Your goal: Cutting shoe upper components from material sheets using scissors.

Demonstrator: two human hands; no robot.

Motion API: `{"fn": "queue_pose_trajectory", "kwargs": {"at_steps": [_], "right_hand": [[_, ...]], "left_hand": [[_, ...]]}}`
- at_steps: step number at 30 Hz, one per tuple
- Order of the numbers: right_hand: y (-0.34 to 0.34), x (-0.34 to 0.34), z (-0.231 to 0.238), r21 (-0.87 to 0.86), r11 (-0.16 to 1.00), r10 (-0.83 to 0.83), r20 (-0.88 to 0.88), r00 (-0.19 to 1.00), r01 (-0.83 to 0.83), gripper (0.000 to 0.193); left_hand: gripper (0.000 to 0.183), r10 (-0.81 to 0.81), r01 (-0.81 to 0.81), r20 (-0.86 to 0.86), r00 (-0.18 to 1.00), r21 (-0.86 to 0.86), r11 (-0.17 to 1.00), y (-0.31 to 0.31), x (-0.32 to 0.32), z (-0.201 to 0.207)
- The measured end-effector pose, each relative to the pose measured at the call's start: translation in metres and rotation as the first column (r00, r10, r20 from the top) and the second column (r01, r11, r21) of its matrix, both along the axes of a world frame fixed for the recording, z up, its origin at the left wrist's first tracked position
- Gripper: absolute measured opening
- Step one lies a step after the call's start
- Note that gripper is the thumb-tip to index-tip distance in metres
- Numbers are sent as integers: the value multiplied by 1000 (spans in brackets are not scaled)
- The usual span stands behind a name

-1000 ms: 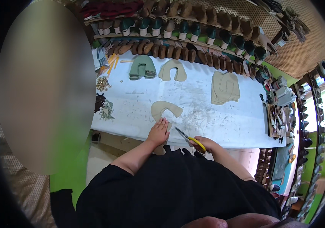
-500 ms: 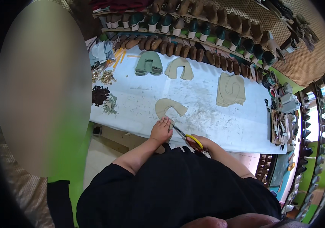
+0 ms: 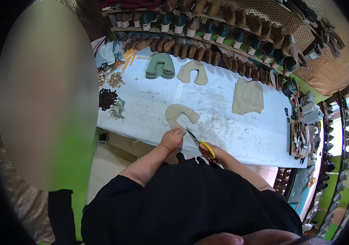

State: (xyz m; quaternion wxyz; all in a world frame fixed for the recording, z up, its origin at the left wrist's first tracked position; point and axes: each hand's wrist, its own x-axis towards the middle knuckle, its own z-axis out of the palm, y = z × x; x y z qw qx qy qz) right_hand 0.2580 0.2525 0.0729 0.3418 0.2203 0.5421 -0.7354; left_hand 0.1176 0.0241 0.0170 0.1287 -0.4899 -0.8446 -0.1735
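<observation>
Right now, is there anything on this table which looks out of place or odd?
Dark smudges make the white tabletop look soiled to the right of the curved tan piece. One small gold-coloured bit lies alone, apart from the gold-coloured heap on the left.

The curved beige piece [image 3: 173, 112] looks smooth and matt; the scissors [image 3: 197, 141] pair metal blades [image 3: 191, 134] with glossy, plastic-looking yellow handles [image 3: 210, 150]. The table's white covering [image 3: 219, 132] is scuffed — small fittings [image 3: 116, 80] gleam like brass — and the black shirt [image 3: 194, 196] is matt cloth.
</observation>
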Motion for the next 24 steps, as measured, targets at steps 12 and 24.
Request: {"fn": "queue_pose_trajectory", "kwargs": {"at_steps": [12,24], "right_hand": [[-1,10,-11,23,999,37,-11,999,-37,44],[-3,15,-14,-9,997,76,-1,997,-76,49]], "left_hand": [[24,-27,27,12,1000,-43,999,-14,18,18],[20,-24,0,215,976,107,994,-19,15,5]]}}
